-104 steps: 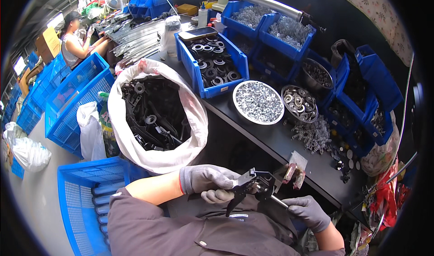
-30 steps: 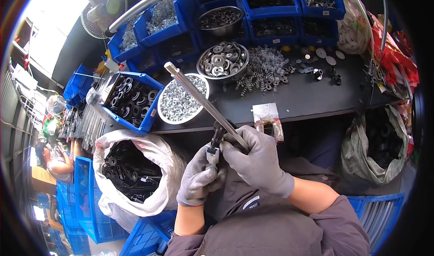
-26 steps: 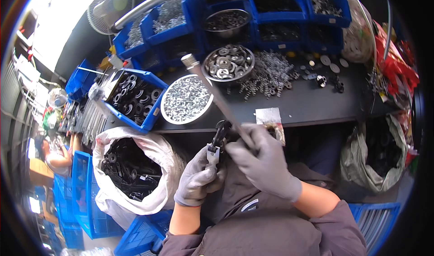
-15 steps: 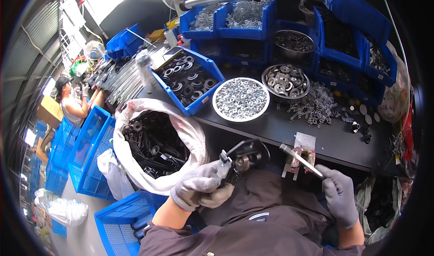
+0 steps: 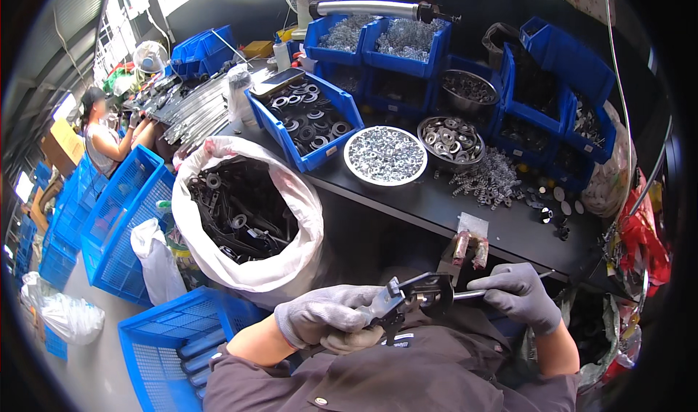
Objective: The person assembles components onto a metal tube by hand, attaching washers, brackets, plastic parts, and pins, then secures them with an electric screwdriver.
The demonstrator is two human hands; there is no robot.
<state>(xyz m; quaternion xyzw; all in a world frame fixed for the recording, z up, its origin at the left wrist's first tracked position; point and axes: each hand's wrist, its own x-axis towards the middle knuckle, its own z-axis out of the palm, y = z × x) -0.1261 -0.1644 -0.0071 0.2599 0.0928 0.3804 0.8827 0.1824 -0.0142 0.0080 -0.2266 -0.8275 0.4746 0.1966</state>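
Note:
My left hand (image 5: 327,316), in a grey glove, grips a black and silver metal mechanism (image 5: 418,290) in front of my chest. Grey-gloved too, my right hand (image 5: 522,296) is closed around a slim metal bar (image 5: 470,294). One end of the bar meets the right side of the mechanism; whether it goes inside cannot be made out. The bar's other end sticks out past my right hand. Just beyond, at the bench edge, is a small metal fixture (image 5: 471,248) with wrapped, reddish-stained prongs.
A white sack (image 5: 309,223) of dark metal parts stands at left, above a blue crate (image 5: 149,361). On the black bench (image 5: 392,205) are a white dish (image 5: 385,156) of small nuts, a bowl of washers (image 5: 452,141), loose springs (image 5: 488,179) and blue bins (image 5: 305,154). A person (image 5: 102,136) sits far left.
My right hand has moved left and down, bringing the bar against the mechanism. My left hand has turned the mechanism and shifted slightly right. The view has also shifted.

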